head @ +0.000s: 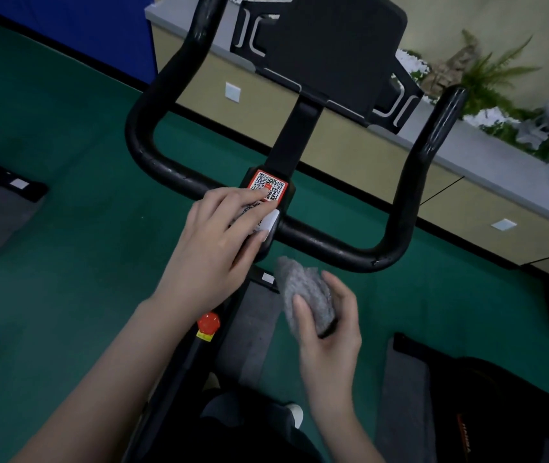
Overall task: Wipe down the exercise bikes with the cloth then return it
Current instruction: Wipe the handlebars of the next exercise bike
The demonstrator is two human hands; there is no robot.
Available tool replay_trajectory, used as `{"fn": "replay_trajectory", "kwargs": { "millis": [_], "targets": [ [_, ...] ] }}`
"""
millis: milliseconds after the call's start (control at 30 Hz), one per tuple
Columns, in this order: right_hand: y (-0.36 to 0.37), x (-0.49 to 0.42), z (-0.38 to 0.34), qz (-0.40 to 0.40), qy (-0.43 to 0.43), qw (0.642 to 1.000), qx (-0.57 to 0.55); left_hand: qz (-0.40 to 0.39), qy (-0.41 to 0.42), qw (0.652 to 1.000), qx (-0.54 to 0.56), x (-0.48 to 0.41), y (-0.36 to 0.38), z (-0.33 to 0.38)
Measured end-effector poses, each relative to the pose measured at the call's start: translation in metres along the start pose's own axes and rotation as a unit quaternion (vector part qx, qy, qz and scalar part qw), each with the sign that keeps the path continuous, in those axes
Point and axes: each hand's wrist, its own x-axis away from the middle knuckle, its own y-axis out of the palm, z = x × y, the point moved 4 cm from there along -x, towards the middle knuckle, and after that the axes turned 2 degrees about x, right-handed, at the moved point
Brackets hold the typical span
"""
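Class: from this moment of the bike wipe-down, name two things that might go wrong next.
1. The left hand lies over the QR sticker, so a wipe there may miss the covered patch or lift the sticker's edge.
2. The right hand holds the cloth bunched, off the handlebar; a wad may wipe poorly.

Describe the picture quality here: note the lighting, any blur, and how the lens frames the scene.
Head view: the lighting is dim and flat, with only a weak sheen along the black handlebar; the grey cloth gripped in the right hand is smeared by motion blur, while the QR sticker at the left hand fingertips reads fairly sharp; the wide-angle frame sits tilted, the planter ledge running diagonally.
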Motion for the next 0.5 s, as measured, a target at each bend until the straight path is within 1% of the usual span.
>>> {"fn": "replay_trajectory", "kwargs": {
  "millis": [67, 100, 167, 233, 300, 433, 500],
  "targets": [
    [0.005, -0.007, 0.012, 0.015, 0.118, 0.991, -0.066, -0.002, -0.003, 1.0, 0.003, 0.0, -0.001, 0.0],
    [0.01, -0.013, 0.013, 0.02, 0.163, 0.979, -0.124, -0.003, -0.004, 1.0, 0.003, 0.0, -0.001, 0.001],
    [0.024, -0.021, 0.011, 0.017, 0.219, 0.944, -0.248, -0.008, -0.007, 1.0, 0.001, 0.0, -0.001, 0.002],
    [0.035, -0.024, 0.008, 0.001, 0.247, 0.912, -0.327, -0.012, -0.008, 1.0, 0.001, 0.001, 0.0, 0.002],
    [0.044, -0.023, 0.006, -0.021, 0.268, 0.887, -0.376, -0.015, -0.007, 1.0, 0.0, 0.002, 0.0, 0.001],
    [0.059, -0.025, 0.006, -0.062, 0.302, 0.851, -0.425, -0.018, -0.004, 1.0, -0.005, 0.002, 0.001, 0.001],
    [0.062, -0.028, 0.006, -0.059, 0.313, 0.836, -0.446, -0.02, -0.005, 1.0, -0.005, 0.003, 0.001, 0.001]
  ]
}}
